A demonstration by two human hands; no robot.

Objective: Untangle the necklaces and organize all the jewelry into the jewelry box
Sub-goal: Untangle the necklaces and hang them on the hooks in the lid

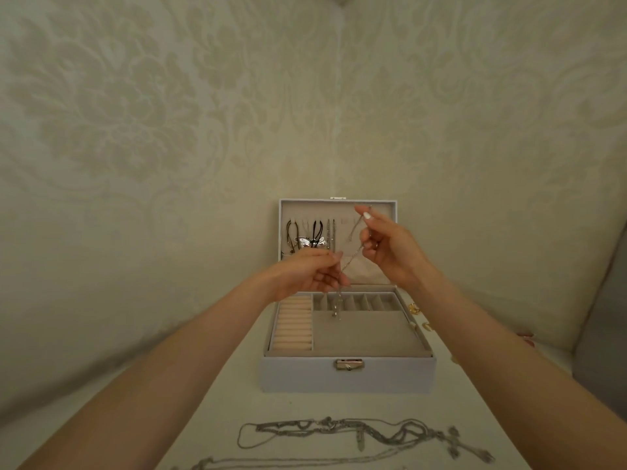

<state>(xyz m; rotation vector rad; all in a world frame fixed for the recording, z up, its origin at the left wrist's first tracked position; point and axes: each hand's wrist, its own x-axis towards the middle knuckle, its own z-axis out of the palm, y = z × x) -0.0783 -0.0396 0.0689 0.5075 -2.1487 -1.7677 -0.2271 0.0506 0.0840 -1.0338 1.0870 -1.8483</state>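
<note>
In the head view, a pale grey jewelry box (347,374) is sitting open on a white table (217,401), just below the middle of the picture, with its lid (286,212) standing upright against patterned wallpaper (135,130). Both forearms are reaching in from 7 and 5 o'clock.

The left hand (305,273) is hovering over the box's rear edge, its thumb and fingertips pinching a thin silver necklace (351,257). The right hand (390,245), higher and toward 2 o'clock of the left, is pinching the upper end of the same chain between thumb and forefinger, the other fingers curling in. The chain is running slantwise between the two hands, and its loose end is dangling from the left hand over the flat grey tray, apart from the lining.

Inside the lid, several necklaces are hanging in a row, a shiny butterfly pendant (310,242) among them. Peach ring rolls (294,325) are filling the tray's 9 o'clock side.

A metal latch (349,364) is showing on the front wall, too small for any lettering to be made out.

At 3 o'clock of the box, small gold earrings (414,308) are lying on the table. At 6 o'clock, well apart from the box, a tangle of silver necklaces (325,427) is sprawling across the table near the bottom edge.
</note>
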